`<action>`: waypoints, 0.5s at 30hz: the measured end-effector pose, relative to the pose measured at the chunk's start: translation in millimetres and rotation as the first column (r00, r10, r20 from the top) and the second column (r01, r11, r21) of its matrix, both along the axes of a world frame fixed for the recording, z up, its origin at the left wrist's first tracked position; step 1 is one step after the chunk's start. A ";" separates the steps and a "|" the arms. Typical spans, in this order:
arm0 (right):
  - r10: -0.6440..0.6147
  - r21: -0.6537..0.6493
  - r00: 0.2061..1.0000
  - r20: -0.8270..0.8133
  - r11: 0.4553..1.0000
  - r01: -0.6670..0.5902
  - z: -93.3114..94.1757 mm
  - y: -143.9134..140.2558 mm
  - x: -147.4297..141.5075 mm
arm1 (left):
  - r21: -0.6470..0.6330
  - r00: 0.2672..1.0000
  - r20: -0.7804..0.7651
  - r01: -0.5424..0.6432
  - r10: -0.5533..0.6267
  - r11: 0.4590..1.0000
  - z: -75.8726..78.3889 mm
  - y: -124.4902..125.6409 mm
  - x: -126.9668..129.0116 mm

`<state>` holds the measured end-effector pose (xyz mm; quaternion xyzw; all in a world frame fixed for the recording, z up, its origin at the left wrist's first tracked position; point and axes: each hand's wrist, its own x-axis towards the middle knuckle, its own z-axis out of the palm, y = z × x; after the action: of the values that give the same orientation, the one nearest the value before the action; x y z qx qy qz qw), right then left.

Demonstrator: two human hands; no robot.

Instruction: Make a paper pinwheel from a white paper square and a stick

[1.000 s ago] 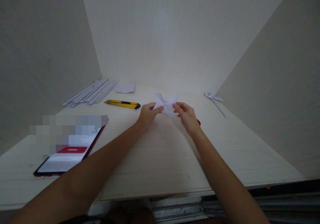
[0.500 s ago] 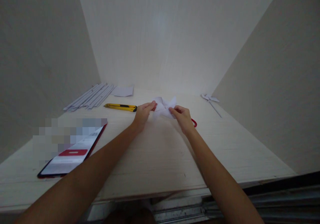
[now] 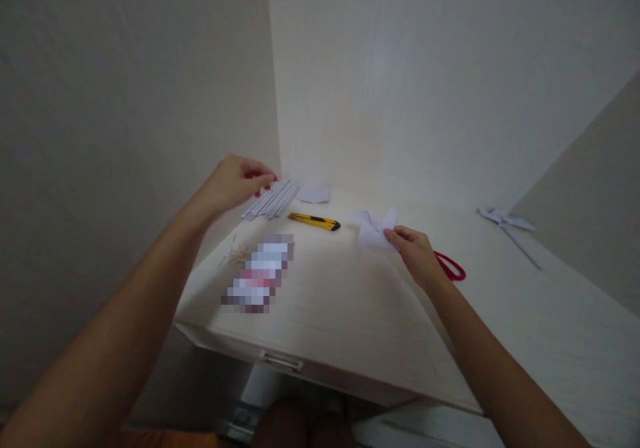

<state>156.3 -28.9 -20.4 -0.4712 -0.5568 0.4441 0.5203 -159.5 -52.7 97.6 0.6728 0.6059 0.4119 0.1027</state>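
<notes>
Here, right hand [image 3: 419, 255] pinches folded pinwheel [image 3: 374, 233], seemingly stickless; left hand [image 3: 234, 180], half-curled by paper sticks [image 3: 275, 201] at ten o'clock, hold unclear; stick-mounted pinwheel [image 3: 503, 219], apparently complete, three o'clock.

The pinwheel [image 3: 374, 233] looks matt paper, the cutter [image 3: 314, 221] smooth plastic.

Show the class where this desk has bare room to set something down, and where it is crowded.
Bare: the desk between the phone, the knife and the right hand, and between the red handle and the far pinwheel. Crowded: back left, where sticks and paper lie close together, the left hand near the sticks.
</notes>
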 end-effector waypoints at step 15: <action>-0.055 0.074 0.996 0.065 0.996 0.050 -18.7 25.7 3.6 | -0.302 0.820 -0.571 -0.154 -0.049 0.941 -82.4 112.6 -4.5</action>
<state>159.9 -3.2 -39.0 -0.4813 -0.5770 0.3937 0.5296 -164.0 60.0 15.2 0.7202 0.6882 0.0855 0.0178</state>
